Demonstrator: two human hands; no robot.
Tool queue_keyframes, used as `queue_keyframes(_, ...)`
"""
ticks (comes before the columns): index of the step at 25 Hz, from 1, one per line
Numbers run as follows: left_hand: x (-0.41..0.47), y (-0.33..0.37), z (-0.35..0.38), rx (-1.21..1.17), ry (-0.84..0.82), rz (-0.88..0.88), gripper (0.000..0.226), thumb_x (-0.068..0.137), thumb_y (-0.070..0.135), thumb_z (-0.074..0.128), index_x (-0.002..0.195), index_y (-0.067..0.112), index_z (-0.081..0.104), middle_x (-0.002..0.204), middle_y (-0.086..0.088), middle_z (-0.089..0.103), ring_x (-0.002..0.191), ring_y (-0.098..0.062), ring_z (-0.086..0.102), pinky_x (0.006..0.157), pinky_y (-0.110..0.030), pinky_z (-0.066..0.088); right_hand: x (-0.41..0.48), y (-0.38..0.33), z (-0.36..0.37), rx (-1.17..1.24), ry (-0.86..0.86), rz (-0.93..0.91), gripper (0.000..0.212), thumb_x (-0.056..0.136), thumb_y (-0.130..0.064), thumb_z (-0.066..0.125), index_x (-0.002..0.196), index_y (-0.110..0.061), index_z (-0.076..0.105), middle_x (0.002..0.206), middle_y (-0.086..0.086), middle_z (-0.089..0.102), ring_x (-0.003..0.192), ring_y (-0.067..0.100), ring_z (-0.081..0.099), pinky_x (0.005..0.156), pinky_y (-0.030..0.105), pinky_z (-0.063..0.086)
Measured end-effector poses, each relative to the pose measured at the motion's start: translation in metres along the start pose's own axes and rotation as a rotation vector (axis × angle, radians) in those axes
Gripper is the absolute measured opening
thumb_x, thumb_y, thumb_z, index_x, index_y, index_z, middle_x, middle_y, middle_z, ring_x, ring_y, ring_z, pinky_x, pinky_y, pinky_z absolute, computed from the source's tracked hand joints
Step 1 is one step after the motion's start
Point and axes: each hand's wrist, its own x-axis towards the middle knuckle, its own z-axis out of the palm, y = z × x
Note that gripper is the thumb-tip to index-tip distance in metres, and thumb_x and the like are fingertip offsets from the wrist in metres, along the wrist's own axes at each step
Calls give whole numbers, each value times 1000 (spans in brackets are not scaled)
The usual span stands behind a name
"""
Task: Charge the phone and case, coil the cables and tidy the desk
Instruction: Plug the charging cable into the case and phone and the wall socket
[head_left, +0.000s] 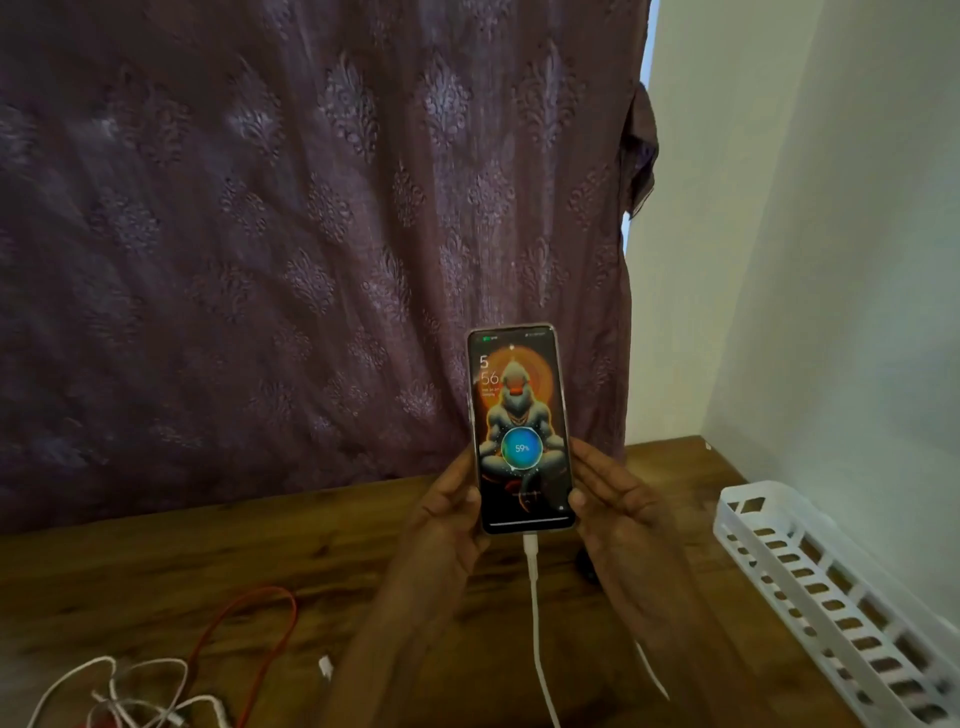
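In the head view, we see the phone (519, 431) held upright above the wooden desk (156, 561), its screen facing us and lit. A round badge on the screen reads 59%, and large digits near the top left read 5 and 56.

The left hand (447, 519) grips the phone's lower left edge. Its thumb lies on the front rim and its fingers are hidden behind the phone. The right hand (618, 504) lies against the lower right edge with straight, relaxed fingers, and its thumb tip touches the rim.

A white charging cable (535, 613) is plugged into the bottom of the phone and hangs down between the forearms to the bottom of the frame.

On the desk to the left, a red cable (293, 613) makes a loose loop beside a tangle of white cables (130, 701). A white slotted plastic basket (810, 587) sits at the desk's right end, next to the pale wall (831, 260). A purple patterned cloth (311, 234) hangs behind the desk.

A small dark thing lies behind the right wrist, but we cannot tell what it is.
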Motion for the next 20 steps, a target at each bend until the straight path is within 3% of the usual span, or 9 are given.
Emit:
queue_keyframes(3, 1, -28, -18, 133, 80, -75, 40, 92, -1, 37, 107, 28, 61, 100, 8, 72, 95, -10, 66, 73, -23, 56, -2, 28, -11, 3, 30, 149, 42, 86, 12, 46, 116, -15, 60, 115, 1, 67, 108, 15, 63, 78, 23, 57)
queue_keyframes(7, 0, -70, -44, 354, 142, -200, 41, 95, 3, 37, 126, 24, 53, 120, 6, 62, 111, -12, 57, 81, -23, 49, -10, 70, -24, -91, 92, 339, 43, 86, 11, 48, 113, -19, 62, 117, 0, 64, 111, 16, 59, 86, 29, 54)
queue_keyframes(9, -1, -89, -51, 476, 189, -250, 41, 95, 3, 36, 131, 19, 47, 129, 0, 53, 112, -12, 52, 74, -17, 47, -15, 87, -28, -179, 121, 393, 43, 85, 10, 48, 109, -22, 64, 110, -8, 66, 107, 10, 59, 88, 29, 53)
queue_keyframes(12, -3, -111, -56, 629, 216, -284, 39, 95, 1, 36, 130, 15, 47, 124, -2, 53, 93, -2, 52, 61, -13, 44, -21, 103, -32, -273, 127, 444, 44, 85, 11, 48, 104, -24, 65, 101, -12, 67, 98, 3, 60, 80, 23, 53)
queue_keyframes(16, -2, -133, -63, 816, 237, -341, 39, 96, 7, 39, 134, 16, 43, 130, -8, 52, 105, -12, 52, 61, -12, 41, -24, 119, -40, -382, 118, 516, 43, 86, 11, 48, 118, -15, 61, 117, -4, 63, 112, 9, 54, 82, 22, 49)
queue_keyframes(18, -3, -140, -67, 902, 215, -345, 40, 96, 10, 40, 135, 19, 41, 133, -8, 49, 106, -11, 48, 71, -16, 45, -26, 123, -41, -453, 110, 520, 44, 86, 10, 49, 119, -16, 60, 119, -3, 62, 115, 10, 52, 89, 26, 49)
queue_keyframes(20, -2, -147, -72, 1057, 226, -352, 42, 95, 16, 43, 136, 23, 40, 143, -6, 38, 127, -21, 37, 98, -39, 43, -26, 122, -40, -500, 94, 523, 43, 86, 9, 49, 112, -23, 61, 117, -2, 63, 113, 11, 54, 92, 31, 49)
